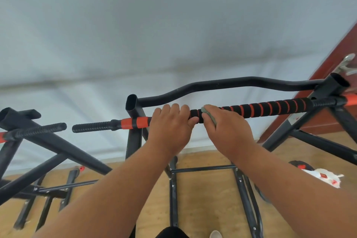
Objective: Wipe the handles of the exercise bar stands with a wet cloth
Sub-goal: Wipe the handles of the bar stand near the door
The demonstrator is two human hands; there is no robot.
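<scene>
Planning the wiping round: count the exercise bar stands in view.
2. One stand carries the striped handle both hands grip; a second stand is at the left edge. More may lie outside the frame.

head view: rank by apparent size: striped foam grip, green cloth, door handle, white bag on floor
1. Striped foam grip
2. White bag
3. Door handle and green cloth: unsure, since the right hand covers most of the cloth.

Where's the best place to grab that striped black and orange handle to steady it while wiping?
Probably the striped handle itself, from above, palm down, as the left hand does beside the cloth. It lies level, round and padded, so fingers can curl over it.
</scene>
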